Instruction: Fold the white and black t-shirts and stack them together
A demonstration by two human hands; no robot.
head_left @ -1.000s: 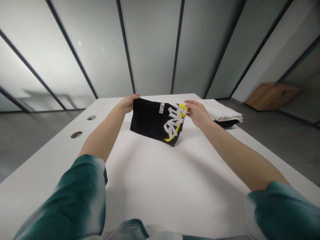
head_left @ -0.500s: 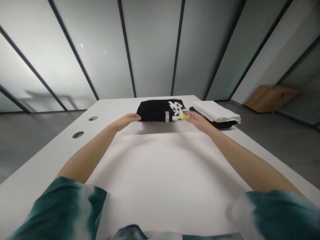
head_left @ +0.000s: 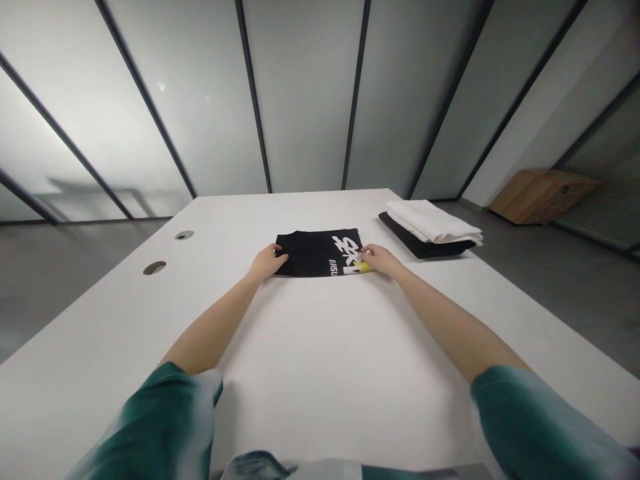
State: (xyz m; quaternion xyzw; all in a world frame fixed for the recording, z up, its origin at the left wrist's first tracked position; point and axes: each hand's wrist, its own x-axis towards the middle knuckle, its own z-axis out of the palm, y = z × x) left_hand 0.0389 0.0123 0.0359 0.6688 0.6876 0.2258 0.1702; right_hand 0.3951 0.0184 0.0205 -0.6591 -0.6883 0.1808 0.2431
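Note:
A folded black T-shirt (head_left: 310,253) with white lettering and a yellow patch lies on the white table (head_left: 340,360), straight in front of me. My left hand (head_left: 269,262) grips its left edge, thumb on top and fingers curled at the side. At the opposite edge, beside the lettering and the yellow patch, my right hand (head_left: 381,259) pinches the cloth. The undersides of both grips are hidden.
To the right, a folded white cloth (head_left: 430,221) rests on a folded black cloth (head_left: 425,247). Two round holes, a nearer one (head_left: 155,268) and a farther one (head_left: 184,235), pierce the tabletop at left. Beyond stand frosted glass panels (head_left: 305,93) and a wooden cabinet (head_left: 540,195).
The black T-shirt has come down and toward me, from raised over the far part of the table to flat on it. Both hands moved with it, keeping hold of its sides.

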